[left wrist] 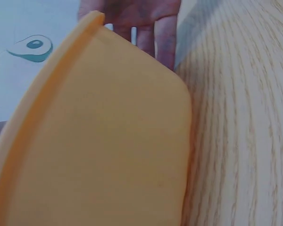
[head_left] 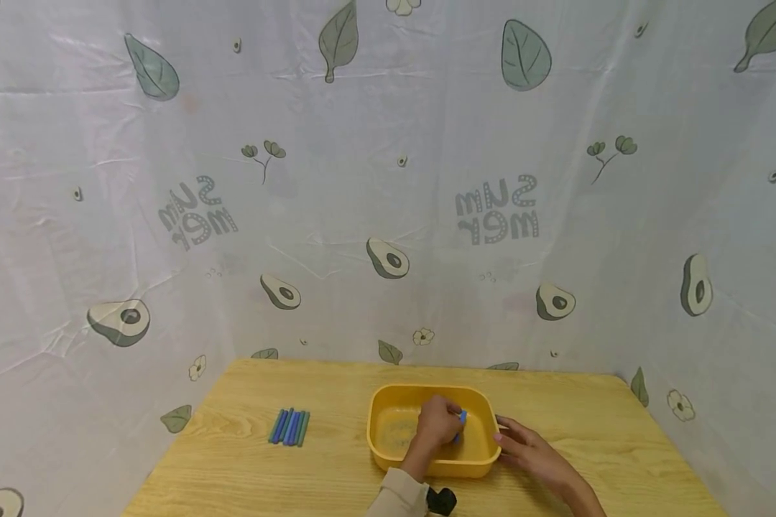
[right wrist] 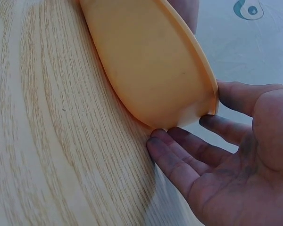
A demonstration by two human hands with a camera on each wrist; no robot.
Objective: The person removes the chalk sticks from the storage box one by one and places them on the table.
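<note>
A yellow plastic tub [head_left: 388,459] stands on the wooden table, with grey-blue smudges on its floor. My left hand [head_left: 436,422] reaches down inside it, fingers curled about a blue pastel stick [head_left: 463,416]; the fingertips are partly hidden. At the tub's right end, my right hand [head_left: 530,454] grips the rim. In the right wrist view, the thumb [right wrist: 243,96] and a fingertip pinch the rim, other fingers rest against the lower outer wall, and dark smudges mark them. The left wrist view shows mostly the tub's outer wall [left wrist: 108,132], with the right hand [left wrist: 141,19] beyond.
Left of the tub, several blue and green pastel sticks [head_left: 289,427] lie side by side in a row on the wooden table [head_left: 246,481]. Behind the table hangs a pale curtain [head_left: 336,215] printed with avocados and leaves.
</note>
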